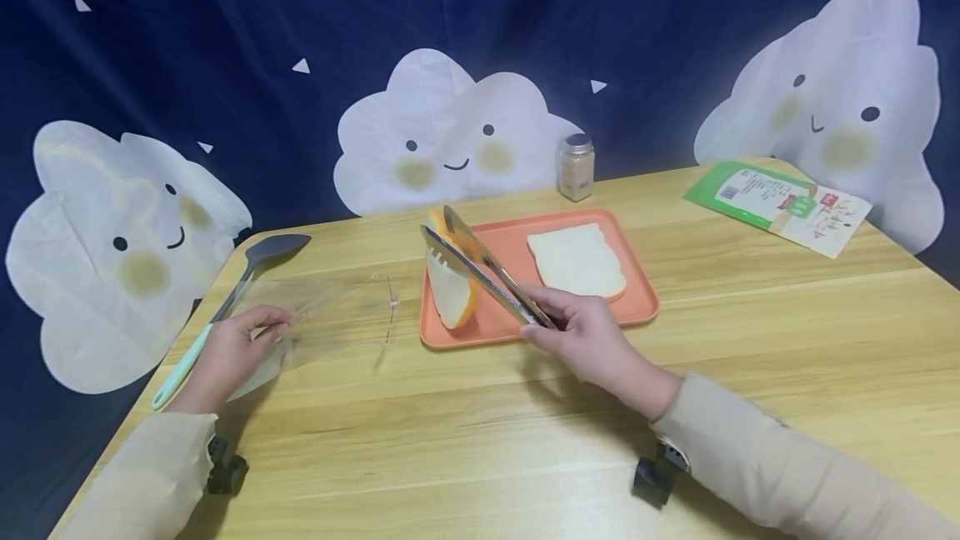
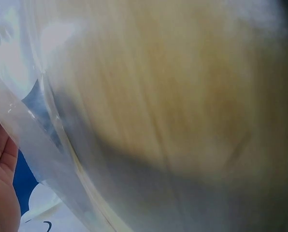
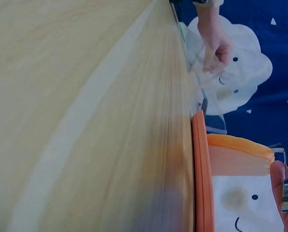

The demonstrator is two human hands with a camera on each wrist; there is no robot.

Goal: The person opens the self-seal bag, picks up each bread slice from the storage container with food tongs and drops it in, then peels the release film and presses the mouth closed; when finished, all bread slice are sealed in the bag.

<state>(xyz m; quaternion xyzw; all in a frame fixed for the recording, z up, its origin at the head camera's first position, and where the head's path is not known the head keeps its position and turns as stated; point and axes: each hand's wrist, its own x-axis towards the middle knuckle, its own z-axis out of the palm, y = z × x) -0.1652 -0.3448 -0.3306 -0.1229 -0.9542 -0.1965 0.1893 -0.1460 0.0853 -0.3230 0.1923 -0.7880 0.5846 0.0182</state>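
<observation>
My right hand (image 1: 588,332) grips metal tongs (image 1: 498,273), whose tips close around a bread slice (image 1: 452,294) tilted up at the left end of the orange tray (image 1: 491,327). In the right wrist view that slice (image 3: 240,153) stands beside the tray's edge. Another bread slice (image 1: 577,259) lies flat on the tray's right half. To the left, my left hand (image 1: 243,348) pinches a clear plastic bag (image 1: 337,315) between thumb and fingers, its open end facing the tray. In the left wrist view the bag's film (image 2: 52,145) stretches across beside the fingers.
A grey spatula with a mint handle (image 1: 183,365) lies along the table's left edge, partly behind the left hand. A small jar (image 1: 576,167) stands behind the tray. At the back right lies a green and white packet (image 1: 780,202). A dark blue cloud-print curtain (image 1: 450,7) hangs behind.
</observation>
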